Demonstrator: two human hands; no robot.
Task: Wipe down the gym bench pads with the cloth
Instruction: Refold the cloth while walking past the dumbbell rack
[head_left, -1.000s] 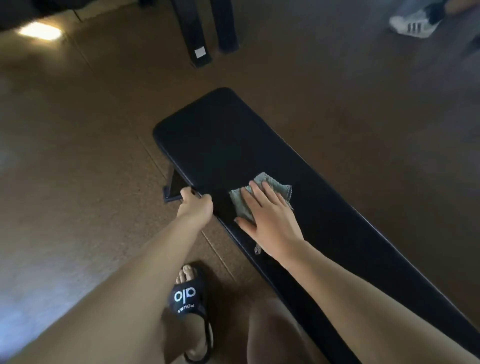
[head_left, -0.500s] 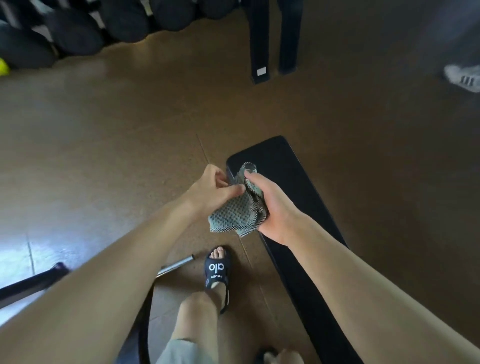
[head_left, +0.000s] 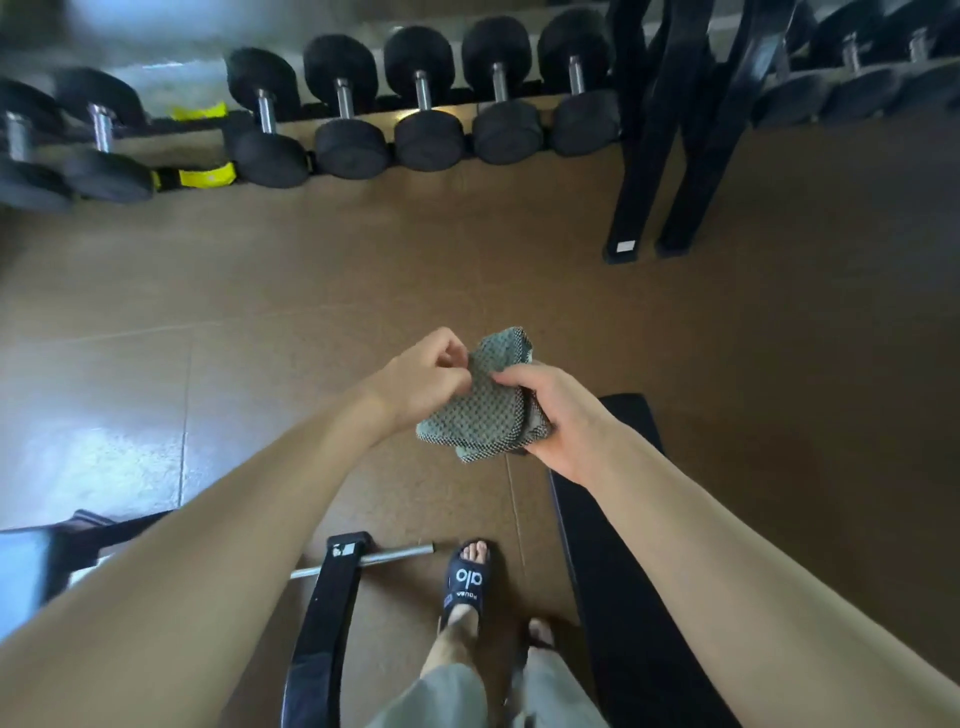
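Observation:
A grey-green textured cloth (head_left: 483, 405) is held up in the air between both hands, folded over. My left hand (head_left: 423, 376) pinches its upper left edge with fingertips. My right hand (head_left: 563, 415) grips the cloth's right side, thumb on top. The long black bench pad (head_left: 618, 587) runs from under my right hand toward the lower right, its far end just beyond my right wrist. The cloth is off the pad.
A rack of black dumbbells (head_left: 421, 98) lines the far wall. Black frame legs (head_left: 670, 135) stand at upper right. Another black bench frame with a steel bar (head_left: 332, 597) lies at lower left. My sandalled foot (head_left: 465, 577) stands beside the pad on the brown floor.
The cloth left the pad, where my right hand pressed it, and both hands now hold it in the air. My view has tilted up toward the dumbbell rack.

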